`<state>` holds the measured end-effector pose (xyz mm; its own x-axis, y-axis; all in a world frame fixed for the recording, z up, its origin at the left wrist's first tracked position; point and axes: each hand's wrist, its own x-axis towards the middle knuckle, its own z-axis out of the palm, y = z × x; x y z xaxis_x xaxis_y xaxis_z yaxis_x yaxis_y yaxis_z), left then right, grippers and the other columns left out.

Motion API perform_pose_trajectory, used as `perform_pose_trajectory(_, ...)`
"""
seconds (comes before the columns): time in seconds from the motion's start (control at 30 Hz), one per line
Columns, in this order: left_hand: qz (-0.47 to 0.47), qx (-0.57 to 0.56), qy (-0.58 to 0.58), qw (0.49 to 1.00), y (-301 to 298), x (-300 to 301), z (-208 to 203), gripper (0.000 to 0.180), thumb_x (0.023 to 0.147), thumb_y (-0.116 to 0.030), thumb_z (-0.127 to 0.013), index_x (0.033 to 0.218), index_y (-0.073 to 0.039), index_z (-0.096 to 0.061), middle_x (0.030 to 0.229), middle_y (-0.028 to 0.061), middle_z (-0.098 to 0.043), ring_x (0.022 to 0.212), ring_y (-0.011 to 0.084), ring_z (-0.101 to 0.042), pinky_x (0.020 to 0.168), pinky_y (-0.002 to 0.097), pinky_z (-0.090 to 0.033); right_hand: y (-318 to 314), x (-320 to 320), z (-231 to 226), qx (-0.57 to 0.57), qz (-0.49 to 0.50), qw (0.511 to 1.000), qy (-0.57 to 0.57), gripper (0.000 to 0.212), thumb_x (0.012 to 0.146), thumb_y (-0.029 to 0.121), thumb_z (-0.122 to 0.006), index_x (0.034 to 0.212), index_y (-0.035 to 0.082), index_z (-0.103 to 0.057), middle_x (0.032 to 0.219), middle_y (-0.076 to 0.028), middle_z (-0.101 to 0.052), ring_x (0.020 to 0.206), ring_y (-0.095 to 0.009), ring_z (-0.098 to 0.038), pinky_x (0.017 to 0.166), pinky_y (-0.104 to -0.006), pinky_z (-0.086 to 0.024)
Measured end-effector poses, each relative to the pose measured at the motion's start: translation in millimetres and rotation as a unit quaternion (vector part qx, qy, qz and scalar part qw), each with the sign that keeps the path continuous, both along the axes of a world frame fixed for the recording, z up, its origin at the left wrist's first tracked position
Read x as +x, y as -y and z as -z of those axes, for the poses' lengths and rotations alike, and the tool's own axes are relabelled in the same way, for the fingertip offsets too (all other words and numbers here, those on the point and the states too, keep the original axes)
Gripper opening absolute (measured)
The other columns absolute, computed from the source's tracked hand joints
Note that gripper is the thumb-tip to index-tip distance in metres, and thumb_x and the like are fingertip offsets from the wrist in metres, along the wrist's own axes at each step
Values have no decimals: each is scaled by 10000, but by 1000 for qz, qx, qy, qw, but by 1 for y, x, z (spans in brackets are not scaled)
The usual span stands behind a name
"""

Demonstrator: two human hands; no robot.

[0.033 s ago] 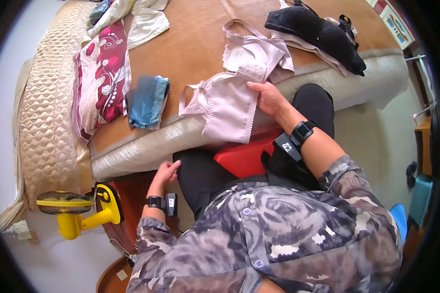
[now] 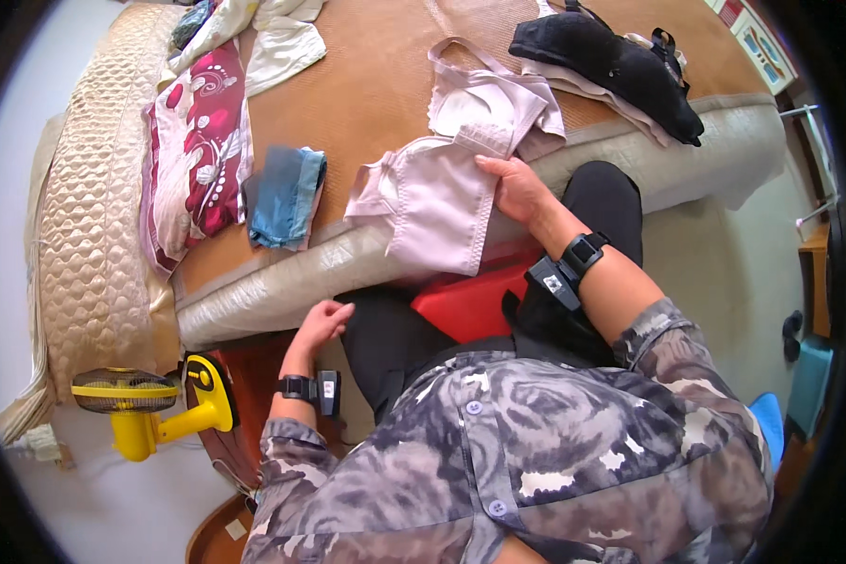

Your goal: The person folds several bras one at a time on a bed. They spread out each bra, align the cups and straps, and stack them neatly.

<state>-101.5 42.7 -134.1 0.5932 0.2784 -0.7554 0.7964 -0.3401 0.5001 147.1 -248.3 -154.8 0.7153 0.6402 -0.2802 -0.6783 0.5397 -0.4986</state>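
Note:
A pale pink bra point(image 2: 442, 202) lies partly on the bed, its near part hanging over the front edge. My right hand point(image 2: 520, 188) is closed on its right side, thumb on top of the fabric and the other fingers hidden beneath. One wide strap loops away toward the far side; the left strap is folded down beside the cup. My left hand point(image 2: 324, 321) is below the bed edge near my left knee, apart from the bra. Its fingers are loosely bent with nothing visible in them.
A black bra point(image 2: 611, 70) lies at the far right of the bed point(image 2: 367, 85). Folded blue cloth point(image 2: 287, 197) and a maroon patterned cloth point(image 2: 211, 141) lie to the left. A yellow fan point(image 2: 136, 414) stands lower left; a red seat point(image 2: 470, 301) shows between my legs.
My left hand has risen slightly toward the bed edge, its fingers straightening a little. The bra's left strap has dropped from a raised loop to lie flatter. My right hand keeps its place.

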Motion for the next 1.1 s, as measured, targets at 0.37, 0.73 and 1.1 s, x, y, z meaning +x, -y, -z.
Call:
perform_pose_trajectory(0.37,-183,-389,287,856,158,129,-48,382,819,-154,-534,1163,-49,-405,1064,73,-497,928,202,-540,738,370,-507,-4,-10,-6,73,25,997,-9,256,852,88,-481,1103,41,-500,1068,-66,-563,958,-177,-545,865,-321,-428)
perform_pose_trajectory(0.73,-255,-310,258,879,161,131,-51,402,719,12,-534,1107,-22,-433,1001,76,-513,876,195,-541,697,346,-494,-9,-12,-16,53,23,998,-14,250,861,86,-469,1106,43,-498,1077,-59,-554,963,-183,-540,869,-338,-425)
perform_pose_trajectory(1.1,-180,-214,337,899,108,111,-99,353,708,39,-480,1060,54,-452,911,158,-564,686,242,-598,551,309,-518,0,2,-14,107,63,990,-70,439,859,337,-422,1174,31,-432,1149,-108,-513,1055,-245,-487,936,-407,-353)
